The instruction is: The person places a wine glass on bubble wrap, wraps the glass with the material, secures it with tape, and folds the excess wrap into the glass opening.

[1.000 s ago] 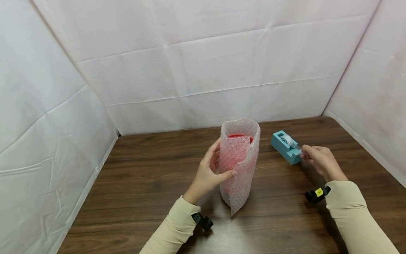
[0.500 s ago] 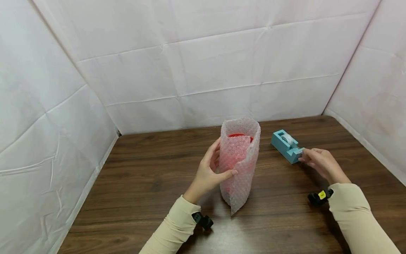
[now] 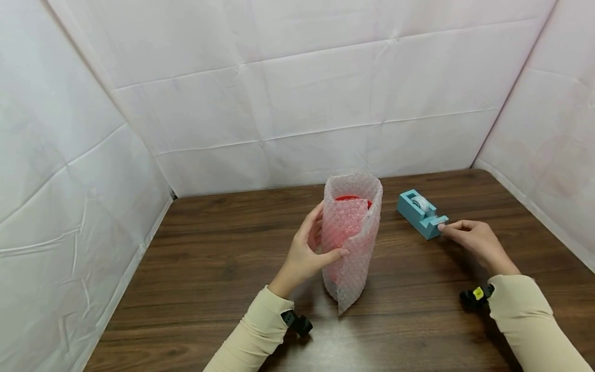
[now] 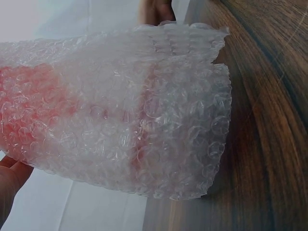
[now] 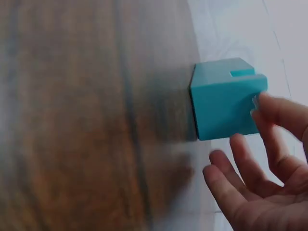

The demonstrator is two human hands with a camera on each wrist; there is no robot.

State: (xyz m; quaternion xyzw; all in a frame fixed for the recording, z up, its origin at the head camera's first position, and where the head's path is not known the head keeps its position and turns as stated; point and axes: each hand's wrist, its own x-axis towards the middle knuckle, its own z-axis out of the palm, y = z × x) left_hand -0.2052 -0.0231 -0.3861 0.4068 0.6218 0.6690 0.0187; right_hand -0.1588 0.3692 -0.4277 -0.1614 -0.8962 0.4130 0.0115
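A red object (image 3: pixel 346 198), mostly hidden, stands upright inside a tube of bubble wrap (image 3: pixel 355 258) whose top is open. My left hand (image 3: pixel 304 258) grips this bundle from its left side, the thumb lying across the front over the wrap's loose edge. To the right sits a light blue tape dispenser (image 3: pixel 420 217) with a roll of clear tape (image 3: pixel 420 203) in it. At the dispenser's front end, my right hand (image 3: pixel 474 243) pinches a short piece of clear tape (image 5: pixel 255 102) between thumb and index finger, the other fingers loosely spread below.
Everything stands on a dark wooden table (image 3: pixel 209 268). White cloth walls (image 3: pixel 302 93) close it in at the back and both sides. Each wrist bears a small black camera, such as the left wrist camera (image 3: pixel 299 324).
My right hand has shifted slightly right and down at the dispenser's front end, and its wrist has lowered. My left hand and the bubble-wrapped bundle have stayed in place.
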